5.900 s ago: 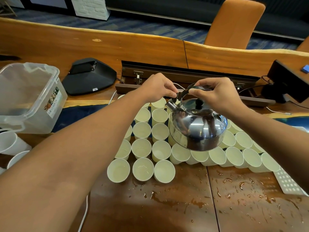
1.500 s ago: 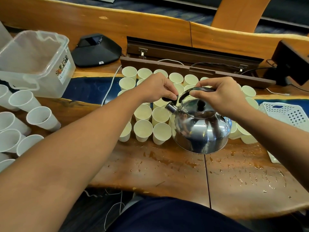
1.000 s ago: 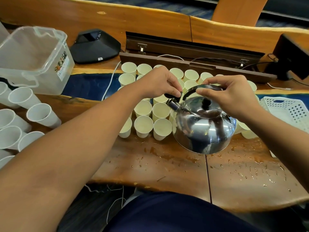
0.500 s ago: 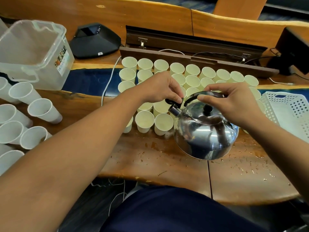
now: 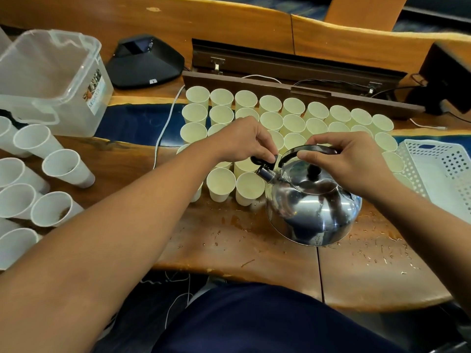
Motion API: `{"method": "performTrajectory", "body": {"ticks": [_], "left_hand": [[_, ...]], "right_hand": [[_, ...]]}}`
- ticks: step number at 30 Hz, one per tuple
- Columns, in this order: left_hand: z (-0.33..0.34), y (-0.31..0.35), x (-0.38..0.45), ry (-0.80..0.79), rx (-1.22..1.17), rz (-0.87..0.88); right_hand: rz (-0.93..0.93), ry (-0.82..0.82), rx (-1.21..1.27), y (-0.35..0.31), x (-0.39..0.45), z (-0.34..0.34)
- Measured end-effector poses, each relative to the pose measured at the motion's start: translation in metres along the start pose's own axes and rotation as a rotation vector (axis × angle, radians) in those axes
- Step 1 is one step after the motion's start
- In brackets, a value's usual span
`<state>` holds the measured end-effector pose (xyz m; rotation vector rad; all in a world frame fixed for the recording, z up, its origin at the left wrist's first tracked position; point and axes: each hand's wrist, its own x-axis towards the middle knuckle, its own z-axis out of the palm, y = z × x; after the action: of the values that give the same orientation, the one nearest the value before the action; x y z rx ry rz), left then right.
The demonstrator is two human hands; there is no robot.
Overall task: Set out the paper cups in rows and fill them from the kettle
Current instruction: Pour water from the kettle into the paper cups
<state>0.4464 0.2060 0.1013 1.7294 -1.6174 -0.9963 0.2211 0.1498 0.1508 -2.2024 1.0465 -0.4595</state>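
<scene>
Paper cups, pale cream [image 5: 221, 183], wait beyond both hands – right hand [image 5: 350, 164] grips the shiny steel kettle [image 5: 313, 207] handle, left hand [image 5: 246, 142] pinches its black spout cap [image 5: 262, 160] open to pour.

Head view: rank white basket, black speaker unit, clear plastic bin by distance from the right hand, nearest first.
From the right hand:
1. White basket, just to its right at the table's right edge.
2. Black speaker unit, far back-left.
3. Clear plastic bin, farthest, at the far left.
</scene>
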Motion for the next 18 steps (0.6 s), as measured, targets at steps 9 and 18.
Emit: {"method": "performTrajectory", "body": {"ticks": [9, 18], "left_hand": [[-0.001, 0.002, 0.001, -0.004, -0.013, 0.001], [-0.003, 0.003, 0.002, -0.005, -0.013, 0.005]], "right_hand": [[-0.026, -0.013, 0.013, -0.007, 0.001, -0.003], [-0.047, -0.027, -0.008, -0.011, 0.001, -0.005]]}}
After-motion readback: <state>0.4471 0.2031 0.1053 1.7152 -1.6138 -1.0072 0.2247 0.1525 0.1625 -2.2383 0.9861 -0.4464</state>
